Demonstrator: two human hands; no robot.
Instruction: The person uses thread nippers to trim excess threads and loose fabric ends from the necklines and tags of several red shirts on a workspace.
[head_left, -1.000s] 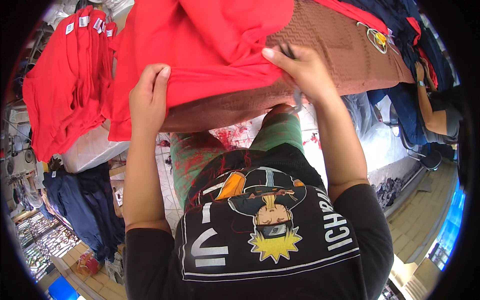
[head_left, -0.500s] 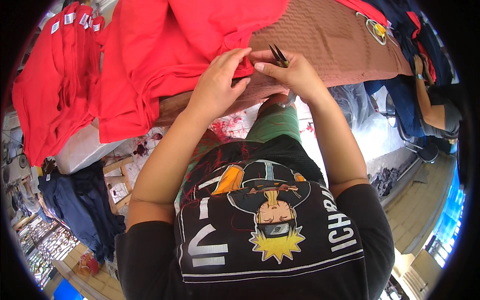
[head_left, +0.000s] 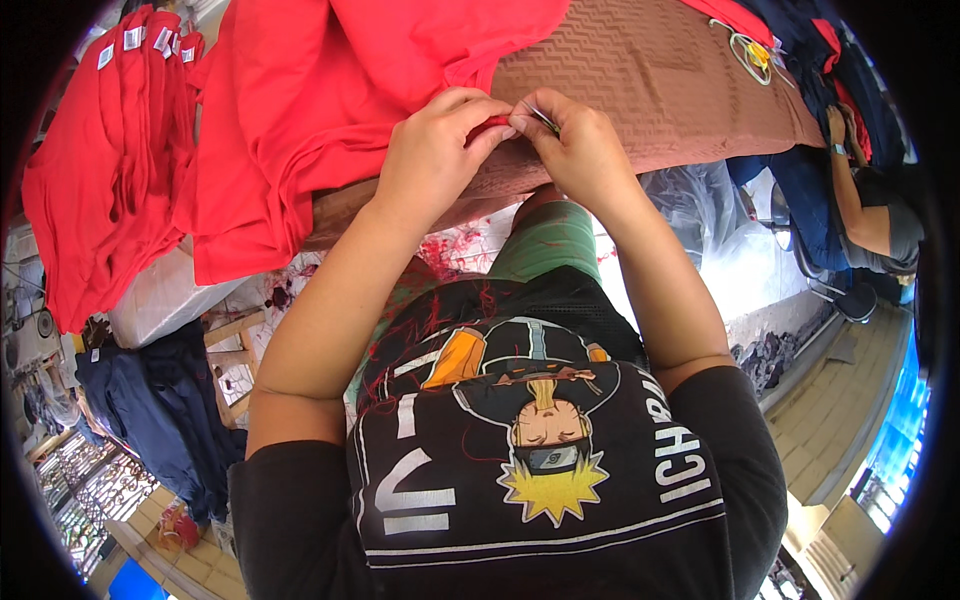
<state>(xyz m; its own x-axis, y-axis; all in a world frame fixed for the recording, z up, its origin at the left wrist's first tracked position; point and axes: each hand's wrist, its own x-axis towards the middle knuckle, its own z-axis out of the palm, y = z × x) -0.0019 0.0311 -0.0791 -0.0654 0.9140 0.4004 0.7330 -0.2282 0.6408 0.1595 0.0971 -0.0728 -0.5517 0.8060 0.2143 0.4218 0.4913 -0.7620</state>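
A bright red garment (head_left: 290, 120) is spread over the near left part of the table and hangs down its front edge. My left hand (head_left: 445, 145) is closed on the garment's right edge, and a bit of red cloth shows between thumb and fingers. Close against it, my right hand (head_left: 580, 145) is closed around small pointed thread snips (head_left: 543, 121); their handles are mostly hidden in the palm. The fingertips of both hands meet at the cloth, so what lies exactly between them cannot be made out.
A brown patterned cloth (head_left: 640, 90) covers the table. At far left hang several red garments (head_left: 110, 170) with white labels. Dark blue garments (head_left: 160, 400) lie below. Yellow and white cord (head_left: 752, 58) rests at back right. A co-worker's arm (head_left: 850, 190) reaches in from the right.
My hands have come together at the garment's edge. My left fingers have closed on the cloth, and the snips have dropped lower inside my right hand, their blades now less visible.
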